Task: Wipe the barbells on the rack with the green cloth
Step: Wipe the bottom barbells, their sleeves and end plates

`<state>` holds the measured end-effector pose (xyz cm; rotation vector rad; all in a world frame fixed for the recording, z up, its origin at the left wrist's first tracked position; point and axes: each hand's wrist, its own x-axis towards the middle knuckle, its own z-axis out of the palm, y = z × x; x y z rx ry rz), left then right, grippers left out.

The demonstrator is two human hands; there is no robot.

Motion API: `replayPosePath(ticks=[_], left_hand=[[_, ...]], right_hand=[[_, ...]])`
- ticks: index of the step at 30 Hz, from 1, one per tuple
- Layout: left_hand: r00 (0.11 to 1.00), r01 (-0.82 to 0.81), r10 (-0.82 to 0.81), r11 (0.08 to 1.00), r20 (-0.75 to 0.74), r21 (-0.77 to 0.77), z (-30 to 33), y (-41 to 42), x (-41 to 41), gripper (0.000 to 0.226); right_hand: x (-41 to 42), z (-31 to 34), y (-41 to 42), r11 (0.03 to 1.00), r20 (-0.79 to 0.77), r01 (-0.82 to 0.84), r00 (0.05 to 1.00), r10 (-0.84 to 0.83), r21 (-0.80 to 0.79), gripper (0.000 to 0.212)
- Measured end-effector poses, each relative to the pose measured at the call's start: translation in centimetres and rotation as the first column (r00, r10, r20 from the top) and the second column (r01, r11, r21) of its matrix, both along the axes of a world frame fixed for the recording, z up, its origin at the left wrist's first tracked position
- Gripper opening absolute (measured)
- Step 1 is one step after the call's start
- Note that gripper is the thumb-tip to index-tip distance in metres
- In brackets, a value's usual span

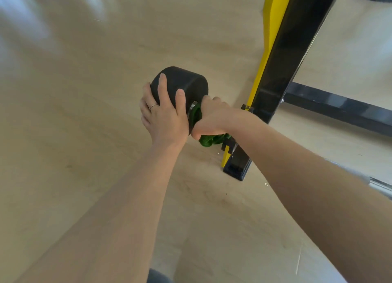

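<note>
We look down past both bare forearms at a pale wood-grain floor (84, 134), which spreads wide and bare to the left of and below the hands. To the right the room closes in: the black steel upright of the rack (282, 66) slants from the top edge down to its foot plate near the middle, with a yellow metal plate (273, 24) running along its left face and a black base rail (339, 108) running off to the right edge. A chrome bar end (381, 187) shows at the right edge, just beyond our right forearm.

The black round rubber end weight of a barbell (182, 81) juts out to the left of the upright, clear of the floor. Our left hand (163, 117) lies over its near rim, fingers spread and bent over the curve, thumb along the inner face, a thin ring on one finger. Our right hand (212, 117) sits just right of the weight, between it and the upright, curled tight around the bunched green cloth (212, 139); the cloth is wrapped where the shaft meets the weight, and a silver collar (192, 106) shows just beside it. Part of the cloth peeps out between hand and weight, and more hangs below the fist, near the yellow and black bracket (228, 149) of the rack.
</note>
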<state>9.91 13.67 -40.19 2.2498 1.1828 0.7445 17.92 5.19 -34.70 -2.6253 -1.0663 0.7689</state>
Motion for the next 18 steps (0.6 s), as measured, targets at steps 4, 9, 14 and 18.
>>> replayPosePath(ticks=[4,9,14,18], left_hand=[[0.996,-0.033,0.036,0.998,0.083,-0.045,-0.1,-0.2,0.4,0.052],[0.989,-0.066,0.068,0.998,0.131,-0.022,-0.6,-0.4,0.8,0.052],[0.983,-0.075,0.076,0.997,0.165,-0.007,-1.0,-0.2,0.9,0.054],[0.981,-0.096,0.093,0.995,0.169,0.010,-1.1,-0.3,1.0,0.056]], right_hand=[[-0.1,-1.4,1.8,0.997,0.229,0.069,0.971,-0.062,-0.023,0.055],[3.1,-1.4,3.1,0.988,0.106,0.068,0.993,-0.053,-0.142,0.040],[5.9,-0.6,3.8,0.931,-0.555,-0.031,0.809,-0.191,-0.365,0.025],[5.0,-0.6,4.2,0.937,-0.337,-0.045,0.938,-0.079,-0.346,0.027]])
